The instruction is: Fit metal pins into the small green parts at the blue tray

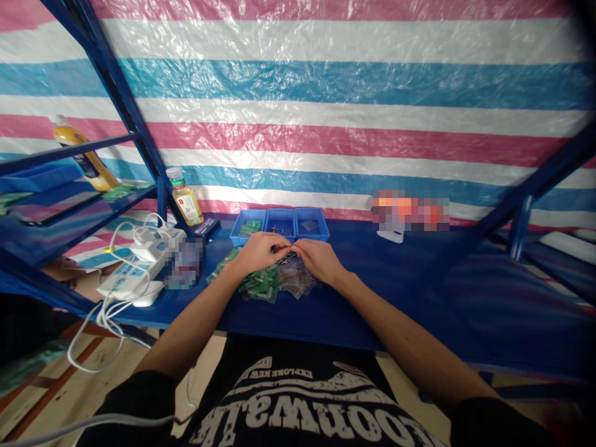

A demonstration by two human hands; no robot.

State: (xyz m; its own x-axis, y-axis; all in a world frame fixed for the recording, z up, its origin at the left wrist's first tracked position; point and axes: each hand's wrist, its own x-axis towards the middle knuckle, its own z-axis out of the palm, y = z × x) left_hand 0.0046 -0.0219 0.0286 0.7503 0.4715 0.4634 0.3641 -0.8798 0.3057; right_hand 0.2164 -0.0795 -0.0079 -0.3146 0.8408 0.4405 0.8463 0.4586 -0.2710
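the left hand (257, 254) and right hand (319, 261) curl together over a small dark piece (285, 251), grip unclear, above a heap of green and clear small bags (263, 285) on the blue counter (372, 298), three blue bins (280, 236) behind holding a few items.

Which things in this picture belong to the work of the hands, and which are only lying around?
Belonging to the work: left hand, right hand, green packets, clear packets, three blue trays.
Lying around: power strip, bottle of yellow drink, blue steel shelf.
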